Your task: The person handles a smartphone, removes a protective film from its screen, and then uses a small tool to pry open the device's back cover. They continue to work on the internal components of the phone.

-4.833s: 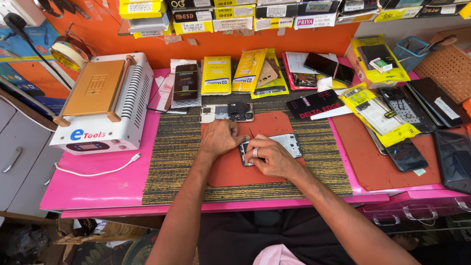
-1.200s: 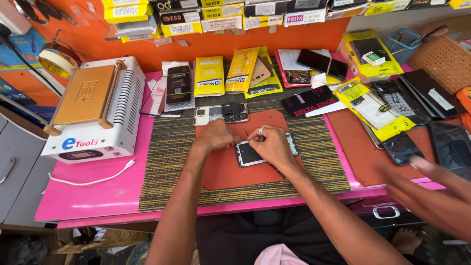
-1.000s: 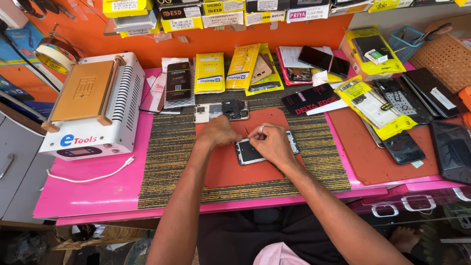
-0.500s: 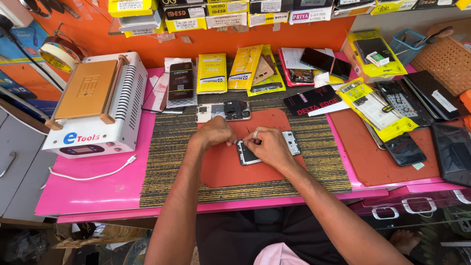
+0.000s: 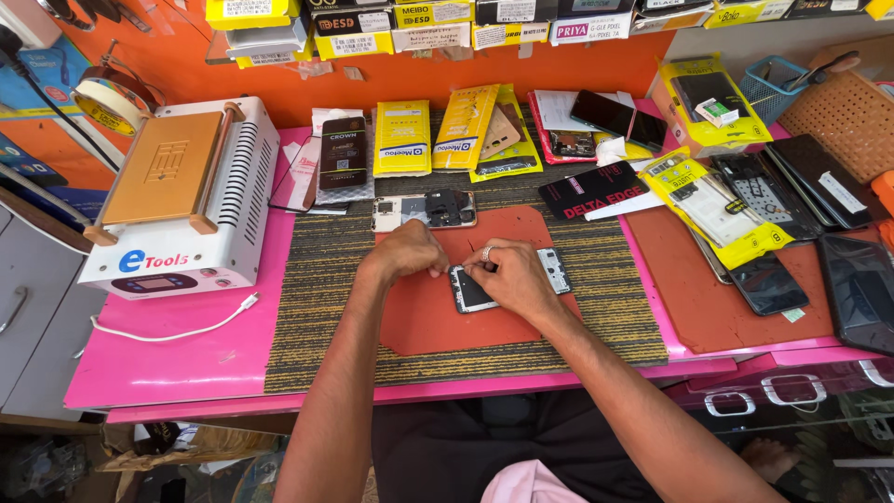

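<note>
My left hand [image 5: 407, 253] is curled narrow, fingertips at the phone's [image 5: 473, 291] left end; my right hand [image 5: 515, 278] presses down over it, grip hidden. Phone lies flat on the red mat [image 5: 438, 317], long axis left-right across me, dark glossy slab. Ribbed striped mat [image 5: 321, 307] underneath, open room towards me. Opened phone back [image 5: 424, 210] just beyond; white heater box [image 5: 186, 200] well left on the pink tabletop [image 5: 168, 359].

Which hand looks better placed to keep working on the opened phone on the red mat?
Probably the right hand: it lies across the opened phone, fingertips at its top edge. The left hand rests beside it.
</note>
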